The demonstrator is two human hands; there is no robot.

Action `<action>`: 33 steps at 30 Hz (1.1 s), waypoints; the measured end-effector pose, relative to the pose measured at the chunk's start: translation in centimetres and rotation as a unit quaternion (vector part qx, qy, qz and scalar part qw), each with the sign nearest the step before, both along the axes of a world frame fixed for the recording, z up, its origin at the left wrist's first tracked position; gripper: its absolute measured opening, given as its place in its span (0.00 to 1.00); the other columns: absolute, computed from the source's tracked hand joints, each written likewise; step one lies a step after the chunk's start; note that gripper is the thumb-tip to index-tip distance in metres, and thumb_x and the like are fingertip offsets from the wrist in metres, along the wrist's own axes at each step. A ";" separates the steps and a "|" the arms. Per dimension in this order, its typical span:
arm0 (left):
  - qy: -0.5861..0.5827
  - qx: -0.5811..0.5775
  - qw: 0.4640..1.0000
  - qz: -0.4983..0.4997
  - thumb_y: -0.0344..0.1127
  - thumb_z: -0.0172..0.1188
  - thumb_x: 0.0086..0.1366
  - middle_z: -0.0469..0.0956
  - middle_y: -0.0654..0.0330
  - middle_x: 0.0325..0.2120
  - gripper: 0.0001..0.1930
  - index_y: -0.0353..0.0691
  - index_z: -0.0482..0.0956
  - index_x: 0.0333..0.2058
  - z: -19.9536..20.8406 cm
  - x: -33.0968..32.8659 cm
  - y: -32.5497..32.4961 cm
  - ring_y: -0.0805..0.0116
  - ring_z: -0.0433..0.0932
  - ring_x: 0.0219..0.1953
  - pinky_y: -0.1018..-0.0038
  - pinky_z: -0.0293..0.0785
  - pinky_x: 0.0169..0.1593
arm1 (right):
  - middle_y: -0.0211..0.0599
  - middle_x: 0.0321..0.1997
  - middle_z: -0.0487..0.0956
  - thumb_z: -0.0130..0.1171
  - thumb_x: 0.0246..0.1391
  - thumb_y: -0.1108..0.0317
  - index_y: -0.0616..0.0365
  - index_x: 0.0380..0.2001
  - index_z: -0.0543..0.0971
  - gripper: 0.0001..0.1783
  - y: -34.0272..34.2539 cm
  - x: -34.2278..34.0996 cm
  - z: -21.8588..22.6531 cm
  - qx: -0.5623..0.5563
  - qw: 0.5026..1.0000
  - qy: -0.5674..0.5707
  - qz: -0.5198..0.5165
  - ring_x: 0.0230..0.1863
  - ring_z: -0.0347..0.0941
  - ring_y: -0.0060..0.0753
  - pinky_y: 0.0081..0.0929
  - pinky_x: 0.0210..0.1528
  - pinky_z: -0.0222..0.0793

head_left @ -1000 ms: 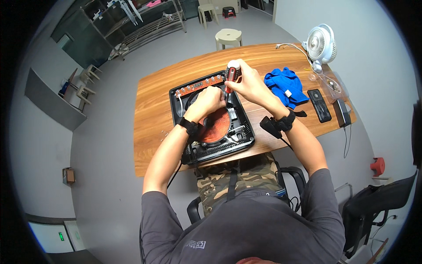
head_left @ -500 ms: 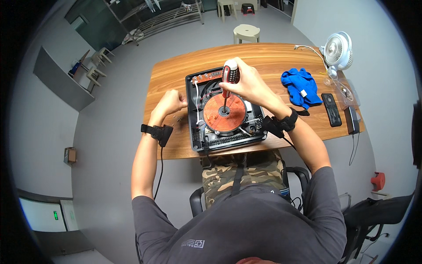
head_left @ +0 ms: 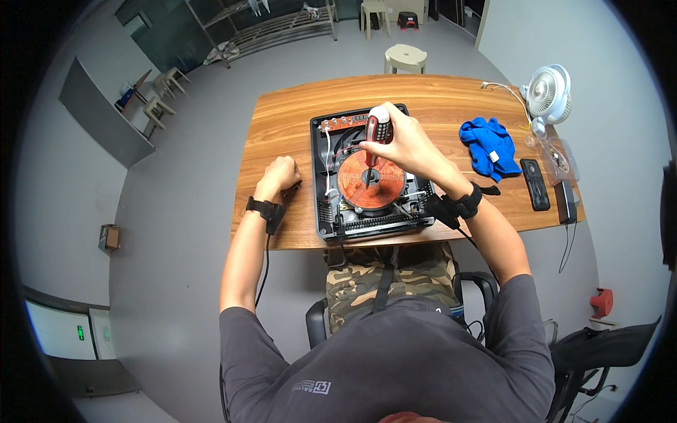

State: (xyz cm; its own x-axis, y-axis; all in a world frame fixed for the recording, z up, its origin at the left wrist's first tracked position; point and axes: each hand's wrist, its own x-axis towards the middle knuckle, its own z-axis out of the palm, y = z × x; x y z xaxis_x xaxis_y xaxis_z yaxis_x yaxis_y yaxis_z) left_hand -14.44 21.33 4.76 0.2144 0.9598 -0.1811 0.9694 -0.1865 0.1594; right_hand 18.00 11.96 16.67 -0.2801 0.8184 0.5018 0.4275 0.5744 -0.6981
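Note:
An opened induction cooker [head_left: 322, 225] lies on the wooden table in front of me, its black housing showing a round copper coil [head_left: 390, 192], wires and a circuit board. My right hand [head_left: 409, 144] is wrapped round the red, white and black handle of a screwdriver [head_left: 374, 134]. The shaft points down over the coil's middle, its tip just on the near side of the hub; whether it touches is unclear. To the left of the housing, my left hand [head_left: 282, 175] rests low over the tabletop with curled fingers. What they hold, if anything, is hidden.
A blue cloth [head_left: 488, 146] lies right of the cooker, with a black flat case [head_left: 534, 185] beyond it. A white fan [head_left: 548, 94], a clear plastic box [head_left: 562, 158] and a dark box with a cord [head_left: 565, 202] line the table's right side.
The screwdriver's tip has come off the hub toward the near side. My left hand has drawn slightly away from the housing and now covers the spot where small loose pieces lay.

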 end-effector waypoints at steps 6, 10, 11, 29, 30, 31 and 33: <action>-0.038 -0.004 0.999 -0.015 0.35 0.67 0.59 0.85 0.43 0.32 0.09 0.36 0.88 0.34 0.5 0.6 -0.1 0.46 0.85 0.37 0.58 0.81 0.43 | 0.42 0.30 0.83 0.75 0.51 0.66 0.61 0.40 0.71 0.22 -0.4 0.3 -1.0 0.001 1.000 0.014 0.006 0.33 0.85 0.35 0.32 0.36 0.78; -0.151 0.054 0.986 -0.053 0.36 0.69 0.62 0.85 0.46 0.29 0.10 0.35 0.88 0.37 1.4 1.3 -0.3 0.57 0.86 0.32 0.64 0.80 0.40 | 0.45 0.32 0.83 0.76 0.51 0.65 0.62 0.42 0.72 0.24 -0.9 -0.3 -1.3 -0.049 0.998 0.022 0.026 0.35 0.84 0.40 0.33 0.37 0.79; -0.208 0.054 0.974 -0.076 0.36 0.68 0.63 0.85 0.50 0.30 0.11 0.35 0.87 0.39 2.8 2.2 -1.1 0.62 0.84 0.32 0.67 0.79 0.39 | 0.47 0.34 0.82 0.76 0.50 0.64 0.63 0.43 0.72 0.25 -1.1 -0.7 -1.2 -0.062 0.997 0.025 0.030 0.37 0.84 0.45 0.35 0.38 0.78; -0.393 -0.047 0.883 -0.254 0.28 0.66 0.54 0.79 0.59 0.28 0.11 0.32 0.80 0.37 8.8 7.8 -10.1 0.72 0.75 0.30 0.72 0.73 0.36 | 0.47 0.39 0.80 0.74 0.50 0.65 0.62 0.49 0.74 0.27 -3.1 -2.7 -2.3 0.021 0.994 -0.029 0.105 0.40 0.81 0.47 0.36 0.42 0.77; -0.391 -0.044 0.884 -0.252 0.28 0.67 0.54 0.79 0.58 0.28 0.11 0.32 0.80 0.37 8.7 7.9 -10.2 0.71 0.75 0.30 0.71 0.73 0.37 | 0.48 0.39 0.80 0.74 0.50 0.65 0.62 0.49 0.74 0.27 -3.1 -2.7 -2.3 0.020 0.994 -0.034 0.105 0.41 0.81 0.48 0.36 0.42 0.77; -0.389 -0.040 0.886 -0.248 0.28 0.67 0.54 0.80 0.57 0.28 0.11 0.32 0.80 0.37 8.6 8.0 -10.3 0.71 0.76 0.30 0.71 0.74 0.37 | 0.48 0.39 0.80 0.74 0.50 0.66 0.62 0.50 0.73 0.27 -3.1 -2.7 -2.3 0.026 0.993 -0.035 0.108 0.41 0.81 0.49 0.37 0.43 0.77; -0.401 -0.009 0.877 -0.264 0.28 0.68 0.54 0.81 0.58 0.28 0.12 0.34 0.81 0.38 7.8 7.7 -10.3 0.71 0.76 0.28 0.71 0.74 0.35 | 0.49 0.40 0.80 0.74 0.49 0.67 0.62 0.50 0.73 0.27 -3.1 -2.9 -2.4 0.039 0.992 -0.037 0.113 0.41 0.81 0.50 0.37 0.43 0.77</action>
